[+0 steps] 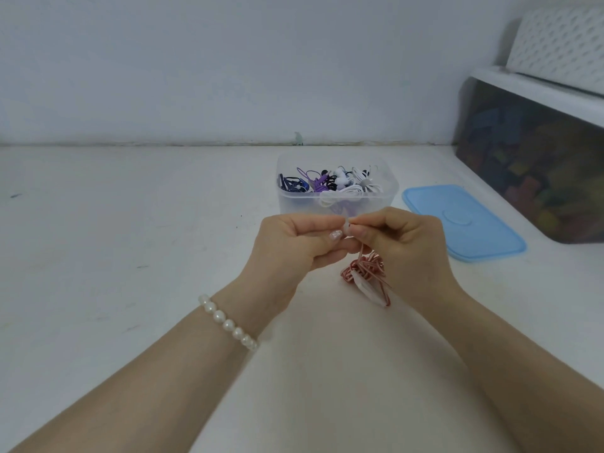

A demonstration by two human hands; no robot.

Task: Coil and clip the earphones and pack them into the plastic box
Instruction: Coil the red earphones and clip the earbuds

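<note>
the pink earphones (366, 273) hang in a loose bundle just below both hands, above the white table (130, 240), with the clear plastic box (336, 197) of coiled sets just beyond. in the head view, the left hand (294, 243) and right hand (402, 243) meet fingertip to fingertip, both pinched closed on a small pale clip (347, 227) at the bundle's top. the blue lid (464, 220) lies right of the box.
</note>
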